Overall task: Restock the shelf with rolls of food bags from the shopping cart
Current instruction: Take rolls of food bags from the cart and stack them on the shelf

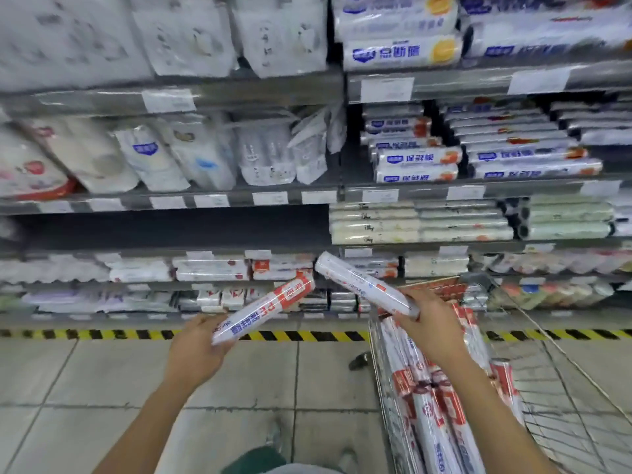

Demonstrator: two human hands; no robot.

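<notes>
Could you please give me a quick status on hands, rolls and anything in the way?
Left hand grips one roll, right hand a second roll. Neither on the shelf yet; spare rolls in cart. Nothing seen blocking.

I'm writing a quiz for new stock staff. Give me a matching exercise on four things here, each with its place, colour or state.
1 left hand
2 right hand
3 cart
4 floor tape

A yellow and black stripes
B grips the whiter roll by the cart
C holds many rolls
D grips the blue-lettered roll over floor tiles

Pairs: 1-D, 2-B, 3-C, 4-A
</notes>
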